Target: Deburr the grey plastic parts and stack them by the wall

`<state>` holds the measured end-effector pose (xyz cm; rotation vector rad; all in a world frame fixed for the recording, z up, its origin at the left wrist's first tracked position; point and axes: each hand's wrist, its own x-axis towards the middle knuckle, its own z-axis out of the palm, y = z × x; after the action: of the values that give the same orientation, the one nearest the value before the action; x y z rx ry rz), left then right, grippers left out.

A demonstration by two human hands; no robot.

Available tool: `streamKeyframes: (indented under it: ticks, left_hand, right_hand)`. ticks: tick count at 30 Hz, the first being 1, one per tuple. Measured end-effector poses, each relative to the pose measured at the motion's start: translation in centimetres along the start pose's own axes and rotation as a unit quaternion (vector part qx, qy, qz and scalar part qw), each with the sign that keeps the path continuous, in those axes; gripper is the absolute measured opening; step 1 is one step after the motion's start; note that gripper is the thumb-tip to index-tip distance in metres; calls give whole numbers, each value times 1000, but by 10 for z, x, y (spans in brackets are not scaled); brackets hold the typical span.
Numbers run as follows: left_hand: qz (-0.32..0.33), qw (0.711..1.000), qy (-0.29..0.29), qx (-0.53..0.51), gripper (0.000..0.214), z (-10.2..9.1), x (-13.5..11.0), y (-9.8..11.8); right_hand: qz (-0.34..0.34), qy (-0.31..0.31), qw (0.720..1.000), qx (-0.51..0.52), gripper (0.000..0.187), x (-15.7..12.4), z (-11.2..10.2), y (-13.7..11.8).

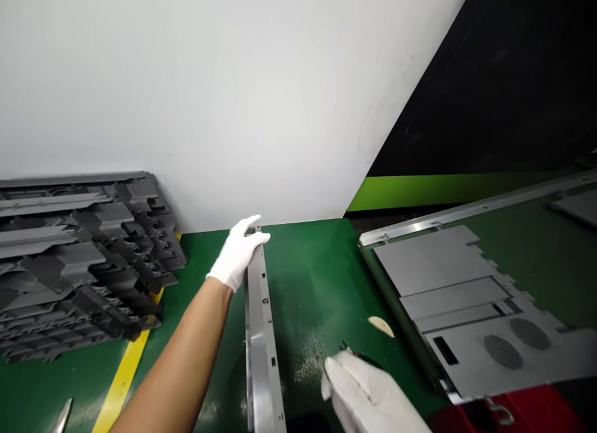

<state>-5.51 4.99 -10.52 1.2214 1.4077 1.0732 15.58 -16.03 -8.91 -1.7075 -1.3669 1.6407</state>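
A long grey plastic panel [263,333] with small square slots stands on its narrow edge, running away from me. My left hand [239,252], in a white glove, is around its far end, thumb and forefinger spread over the top edge. Right of the near part of the panel is my right hand [368,389], also gloved in white and blurred, its fingers curled together. Something dark with a bit of red [366,358] shows just behind that hand; I cannot make out whether it is held or lies on the floor.
Several dark grey moulded panels [84,265] are stacked at the left, over a yellow floor stripe [124,374]. A tan half-round piece [381,326] lies on the green floor [312,277]. At right, a metal-edged conveyor [420,224] carries a flat grey panel [466,296]; a red box [536,411] is below.
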Motion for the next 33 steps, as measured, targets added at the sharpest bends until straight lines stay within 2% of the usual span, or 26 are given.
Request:
streamKeyframes:
  ticks: [3,6,9,14,18,21,25,33]
  left_hand:
    - [27,997,-53,-52,19,0,11,-1]
    - [30,994,-28,-106,31,6,12,-7]
    - [7,989,-15,-146,37,9,9,-11]
    - [-8,979,-26,-204,35,8,4,-8]
    - [1,981,-15,-194,33,5,2,-4]
    - [14,983,-13,-185,30,5,2,-3]
    - [9,980,-22,-198,28,6,1,-6]
    - [8,976,-36,-213,27,8,1,-10]
  right_hand:
    - [-58,29,995,-75,52,22,-16,-20]
    - [-122,77,971,-189,54,56,-26,-52]
    - [-170,116,924,-323,55,95,-32,-85]
    - [-170,136,842,-494,57,140,-30,-123]
    - [-178,131,786,-578,63,150,-25,-136]
    - [-175,129,761,-612,64,149,-23,-138]
    - [-185,133,743,-629,63,146,-22,-136]
    - [-202,160,729,-634,61,138,-18,-134]
